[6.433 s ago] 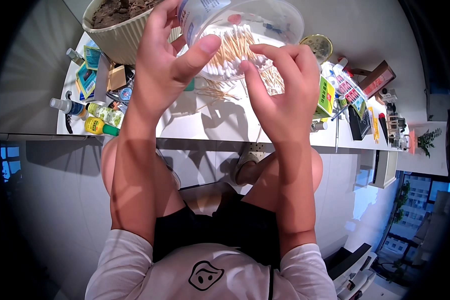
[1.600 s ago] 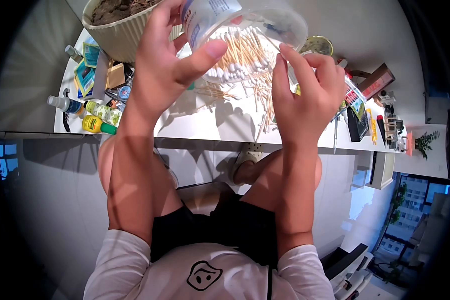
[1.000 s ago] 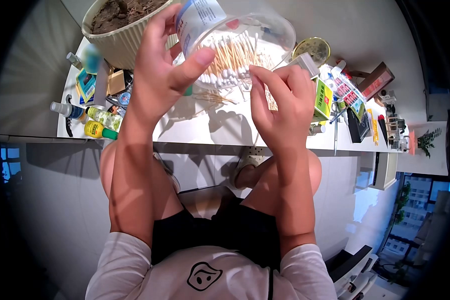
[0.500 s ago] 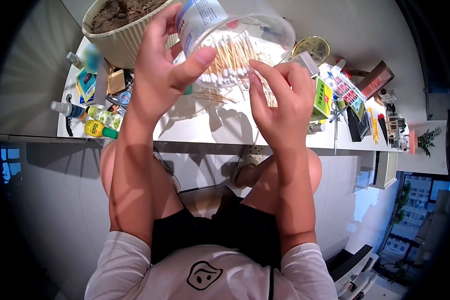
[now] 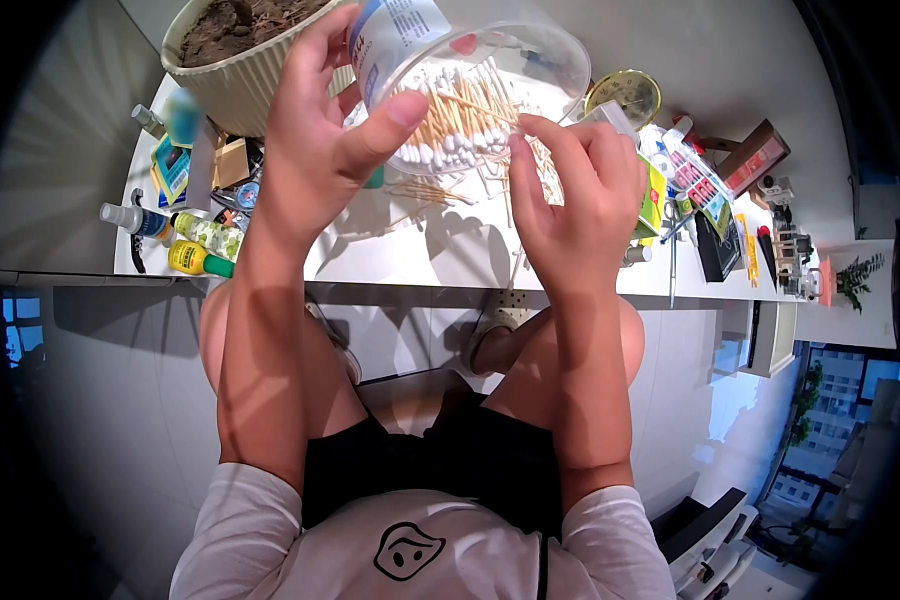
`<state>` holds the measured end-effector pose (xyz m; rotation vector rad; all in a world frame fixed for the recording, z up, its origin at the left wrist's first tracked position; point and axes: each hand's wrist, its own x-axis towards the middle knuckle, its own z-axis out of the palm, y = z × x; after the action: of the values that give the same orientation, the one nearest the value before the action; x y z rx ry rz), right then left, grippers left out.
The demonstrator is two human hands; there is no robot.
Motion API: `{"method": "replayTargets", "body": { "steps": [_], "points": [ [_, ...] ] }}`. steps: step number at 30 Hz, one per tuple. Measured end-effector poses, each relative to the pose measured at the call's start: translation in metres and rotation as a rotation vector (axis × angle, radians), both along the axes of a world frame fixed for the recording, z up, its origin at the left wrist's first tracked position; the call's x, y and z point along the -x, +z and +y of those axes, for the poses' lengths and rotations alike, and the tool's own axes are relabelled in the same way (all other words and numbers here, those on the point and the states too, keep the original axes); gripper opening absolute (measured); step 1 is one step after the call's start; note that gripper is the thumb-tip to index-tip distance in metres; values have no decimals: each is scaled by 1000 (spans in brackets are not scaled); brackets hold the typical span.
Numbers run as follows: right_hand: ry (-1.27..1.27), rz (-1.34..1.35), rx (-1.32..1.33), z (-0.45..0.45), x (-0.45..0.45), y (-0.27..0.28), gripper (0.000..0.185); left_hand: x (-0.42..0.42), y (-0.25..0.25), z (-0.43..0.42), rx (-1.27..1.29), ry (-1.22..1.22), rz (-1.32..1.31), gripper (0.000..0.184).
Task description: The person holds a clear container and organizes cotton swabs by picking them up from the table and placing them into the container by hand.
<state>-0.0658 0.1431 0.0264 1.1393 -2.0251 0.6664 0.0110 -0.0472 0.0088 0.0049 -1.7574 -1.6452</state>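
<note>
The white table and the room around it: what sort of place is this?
Probably a home: the white table holds a ribbed cream plant pot, a yellow bottle with a green cap, and loose wooden-stemmed cotton swabs.

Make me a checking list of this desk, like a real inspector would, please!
Surface: white desk, with shadows across it.
Job's things: clear tub, tilted, with many cotton swabs inside; loose swabs lie on the desk.
Clutter: yellow bottle with a green cap and blue packets on the left; green box on the right.
Hands: left hand holds the tub; right hand has its fingertips at one swab, but a firm pinch is hard to tell.
Cables: nothing seen.
Surroundings: ribbed planter with soil at the back left; small plant far right.
</note>
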Motion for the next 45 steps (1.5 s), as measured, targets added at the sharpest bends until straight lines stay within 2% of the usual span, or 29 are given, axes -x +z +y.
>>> {"method": "replayTargets", "body": {
  "steps": [22, 28, 30, 36, 45],
  "points": [
    [-159, 11, 65, -13, -3, 2, 7, 1, -2, 0, 88, 20, 26, 91],
    [-71, -78, 110, -6, -6, 4, 4, 1, 1, 4, 31, 11, 37, 91],
    [73, -166, 119, -4, -7, 3, 6, 1, 1, 4, 31, 6, 35, 91],
    [2, -124, 74, -2, -6, 2, 9, 0, 0, 2, 46, 12, 18, 91],
    [43, -93, -28, 2, -4, 2, 11, -1, 1, 1, 79, 25, 26, 90]
  ]
}}
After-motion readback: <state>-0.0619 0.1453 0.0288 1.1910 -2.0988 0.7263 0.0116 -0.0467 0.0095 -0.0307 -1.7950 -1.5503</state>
